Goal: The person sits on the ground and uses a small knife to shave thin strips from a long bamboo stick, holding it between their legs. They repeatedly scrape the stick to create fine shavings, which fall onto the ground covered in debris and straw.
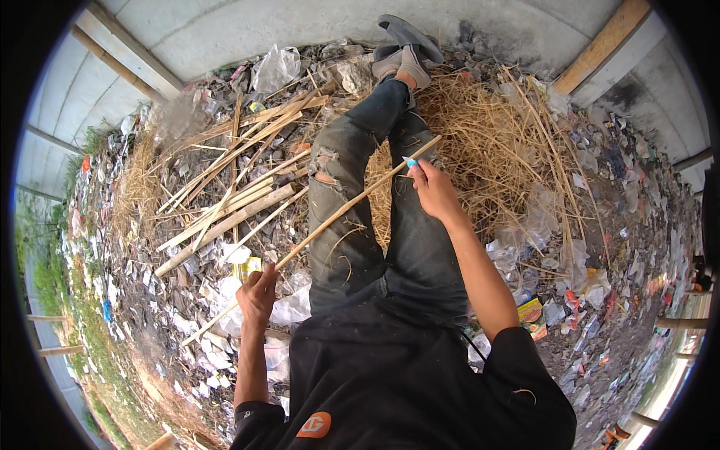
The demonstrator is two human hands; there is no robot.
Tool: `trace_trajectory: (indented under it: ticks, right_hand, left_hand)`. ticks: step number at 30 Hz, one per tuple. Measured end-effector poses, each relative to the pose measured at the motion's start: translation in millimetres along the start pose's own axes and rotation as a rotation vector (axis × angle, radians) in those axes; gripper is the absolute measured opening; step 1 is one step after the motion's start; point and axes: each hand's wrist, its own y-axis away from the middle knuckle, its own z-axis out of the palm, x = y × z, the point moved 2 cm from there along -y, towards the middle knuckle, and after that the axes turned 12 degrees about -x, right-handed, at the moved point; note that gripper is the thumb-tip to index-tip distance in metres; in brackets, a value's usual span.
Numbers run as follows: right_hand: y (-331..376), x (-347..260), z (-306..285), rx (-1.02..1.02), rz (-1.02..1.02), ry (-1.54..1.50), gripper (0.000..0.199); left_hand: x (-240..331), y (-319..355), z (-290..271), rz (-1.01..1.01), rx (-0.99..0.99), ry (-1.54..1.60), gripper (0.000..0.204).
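I see my left hand (257, 294) closed around a long thin tan bamboo stick (330, 220). It slants up across my lap to my right hand (429, 184), which pinches a small blue blade (410, 161) against its far end.

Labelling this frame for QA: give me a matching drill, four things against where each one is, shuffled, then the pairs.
Things:
1. left hand
2. right hand
3. bamboo stick
4. grey shoes

Places:
A. crossed at the far end of the legs
B. gripping the stick's lower end
C. lying slantwise across the jeans
D. at the stick's upper end, with a small blue tool

Pairs: 1-B, 2-D, 3-C, 4-A
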Motion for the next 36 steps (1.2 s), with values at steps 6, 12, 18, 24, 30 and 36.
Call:
trace_trajectory:
  ticks: [6, 12, 18, 24, 30, 36]
  right_hand:
    - [-10.4, -2.2, 7.5, 0.100, 0.087, 0.271, 0.050]
    - [-27.5, 19.8, 13.2, 0.231, 0.080, 0.312, 0.049]
    - [-15.6, -3.7, 43.9, 0.060, 0.118, 0.345, 0.054]
    - [-6.0, -3.7, 70.0, 0.054, 0.108, 0.262, 0.051]
    - [-3.4, -4.7, 77.1, 0.044, 0.047, 0.175, 0.051]
    - [-0.4, -8.5, 80.9, 0.016, 0.035, 0.120, 0.051]
  left_hand:
    - [-5.2, 6.8, 9.9, 0.170, 0.018, -0.121, 0.033]
    - [-7.2, 5.1, 10.8, 0.187, 0.026, -0.134, 0.035]
    - [3.3, -0.7, 14.2, 0.135, -0.017, -0.080, 0.025]
    - [15.5, -2.9, 18.6, 0.104, -0.012, -0.025, 0.019]
    - [17.6, -0.1, 21.0, 0.074, -0.023, -0.043, 0.016]
    - [18.0, 3.4, 25.2, 0.063, -0.018, -0.025, 0.019]
